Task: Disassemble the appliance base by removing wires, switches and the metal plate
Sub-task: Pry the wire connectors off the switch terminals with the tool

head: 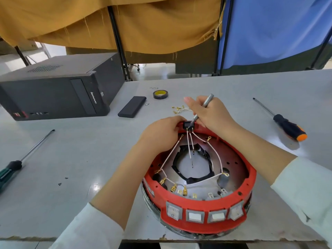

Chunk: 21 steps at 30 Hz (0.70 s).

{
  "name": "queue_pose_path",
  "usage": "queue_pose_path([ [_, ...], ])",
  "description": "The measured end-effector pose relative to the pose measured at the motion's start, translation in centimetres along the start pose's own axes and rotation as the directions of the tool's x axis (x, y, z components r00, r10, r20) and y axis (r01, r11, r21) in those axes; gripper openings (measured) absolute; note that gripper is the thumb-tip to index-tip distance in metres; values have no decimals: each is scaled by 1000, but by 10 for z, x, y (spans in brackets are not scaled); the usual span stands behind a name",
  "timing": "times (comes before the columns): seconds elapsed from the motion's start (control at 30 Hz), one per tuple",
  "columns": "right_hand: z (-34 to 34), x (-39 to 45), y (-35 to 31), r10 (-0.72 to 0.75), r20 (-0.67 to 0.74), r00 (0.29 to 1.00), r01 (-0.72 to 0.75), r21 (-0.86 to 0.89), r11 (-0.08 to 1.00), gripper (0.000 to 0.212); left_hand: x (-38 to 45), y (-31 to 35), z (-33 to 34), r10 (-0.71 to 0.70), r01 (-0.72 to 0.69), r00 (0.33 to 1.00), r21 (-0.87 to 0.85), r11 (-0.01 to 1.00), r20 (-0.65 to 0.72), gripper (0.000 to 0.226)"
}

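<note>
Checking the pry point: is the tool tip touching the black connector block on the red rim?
Touching. The head view shows the metal tool tip meeting the black connector block with no gap.

The brand "lenovo" was printed in pale letters on the front panel of the black computer case [53,92] at the table's far left, the word running down the panel. The leftmost rocker switch [173,211] on the red base [206,225] carried an "I" mark near its top and an "O" mark near its bottom. The three other switches showed no readable marks, and the small red label at the case's lower front corner was too blurred to read.
</note>
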State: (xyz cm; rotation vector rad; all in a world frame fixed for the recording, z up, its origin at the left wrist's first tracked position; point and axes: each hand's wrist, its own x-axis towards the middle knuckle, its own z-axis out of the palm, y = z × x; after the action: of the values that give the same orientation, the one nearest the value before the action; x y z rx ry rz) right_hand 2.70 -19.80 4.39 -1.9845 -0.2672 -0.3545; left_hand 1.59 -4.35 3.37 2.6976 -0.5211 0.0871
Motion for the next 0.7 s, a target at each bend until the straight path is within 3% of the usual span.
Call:
queue_pose_path([
  [0.17,2,2,5,-43,-60,997,31,-184,982,45,2,-2,1,-13,13,1000,-46,999,-8,33],
  [0.57,4,1,8,-89,-56,994,76,-201,977,29,6,-7,0,-26,32,999,-163,986,35,35],
  [0.7,4,-1,7,-151,-97,984,127,-222,967,36,5,-7,-1,-26,34,999,-184,982,48,35],
])
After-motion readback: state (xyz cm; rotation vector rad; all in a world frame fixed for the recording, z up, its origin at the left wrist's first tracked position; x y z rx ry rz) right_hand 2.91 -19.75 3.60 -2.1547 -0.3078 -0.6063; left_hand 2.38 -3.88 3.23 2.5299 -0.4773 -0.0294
